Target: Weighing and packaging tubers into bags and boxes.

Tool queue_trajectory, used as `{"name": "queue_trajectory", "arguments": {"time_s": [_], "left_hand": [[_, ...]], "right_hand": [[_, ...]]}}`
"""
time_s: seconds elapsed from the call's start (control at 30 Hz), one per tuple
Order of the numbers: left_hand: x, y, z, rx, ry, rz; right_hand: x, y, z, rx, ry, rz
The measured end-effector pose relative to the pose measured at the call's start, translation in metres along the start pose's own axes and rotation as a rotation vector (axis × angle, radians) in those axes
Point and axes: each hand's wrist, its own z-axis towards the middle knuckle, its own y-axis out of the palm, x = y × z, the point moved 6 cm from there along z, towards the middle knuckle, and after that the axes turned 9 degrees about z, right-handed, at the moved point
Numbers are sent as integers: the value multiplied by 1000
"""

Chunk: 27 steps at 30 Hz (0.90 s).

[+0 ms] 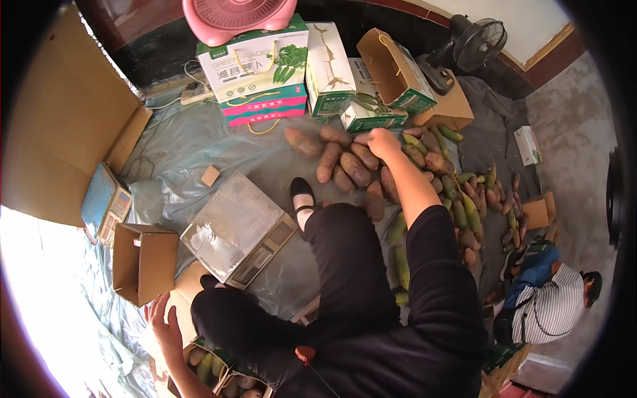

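Note:
At the far side of a heap of dusty reddish-brown root vegetables (pixel 355 170), my right hand (pixel 383 142) is closed, its curled fingers around the end of one root vegetable (pixel 362 138). Part of that piece is hidden by the hand. Low on the left, my left hand (pixel 164 326) has its fingers apart and holds nothing. It is just below a small upright cardboard box (pixel 158 262). Near my left forearm, an open box (pixel 229 373) contains green and reddish roots. A flat-topped weighing scale (pixel 229 222) sits on the floor between my left knee and the cardboard box.
Green radishes (pixel 471 211) and more roots spread to the right. Printed cartons (pixel 328 66), a pink fan (pixel 240 16) and a black fan (pixel 478 43) line the back. A large cardboard sheet (pixel 66 113) stands left. Another person (pixel 551 305) crouches at right. Plastic sheeting (pixel 179 142) covers the floor.

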Motion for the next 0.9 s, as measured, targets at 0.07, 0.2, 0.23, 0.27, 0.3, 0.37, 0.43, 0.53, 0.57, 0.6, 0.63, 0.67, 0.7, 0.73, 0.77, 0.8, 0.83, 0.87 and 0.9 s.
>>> {"name": "queue_trajectory", "arguments": {"time_s": [0.07,0.2,0.23,0.27,0.3,0.37,0.43,0.53,0.57,0.6,0.63,0.67,0.7,0.73,0.77,0.8,0.83,0.87,0.9], "left_hand": [[28,1,18,5,23,11],[79,6,47,-43,57,16],[88,7,55,-42,58,12],[96,9,62,-65,71,17],[103,12,68,-88,83,20],[111,17,78,-74,77,18],[113,26,86,-103,71,37],[117,36,96,-159,28,46],[117,40,98,-194,8,40],[116,43,98,-186,0,34],[118,46,101,-182,-6,30],[120,49,103,-204,2,46],[121,52,105,-226,11,61],[121,54,107,-225,6,60],[122,56,109,-245,23,78],[122,59,110,-264,43,96],[121,59,110,-264,40,95],[119,59,109,-255,38,104],[117,58,108,-245,38,111]], "right_hand": [[40,-5,13,57,110,-12],[84,-26,46,154,279,-83],[94,-40,54,205,289,-103],[95,-45,63,201,281,-102],[94,-54,72,270,255,-42],[90,-70,89,340,225,17],[84,-83,106,445,201,35],[86,-85,139,393,229,6],[83,-83,149,366,242,5],[81,-79,158,310,282,-1],[85,-77,165,311,274,-3],[92,-72,172,260,272,-5],[97,-67,178,211,269,-6],[101,-61,181,176,280,11],[110,-58,184,180,277,8],[119,-57,187,232,265,-2],[119,-57,184,277,252,-10],[119,-58,180,307,243,-18],[119,-60,179,312,241,-19]]}}
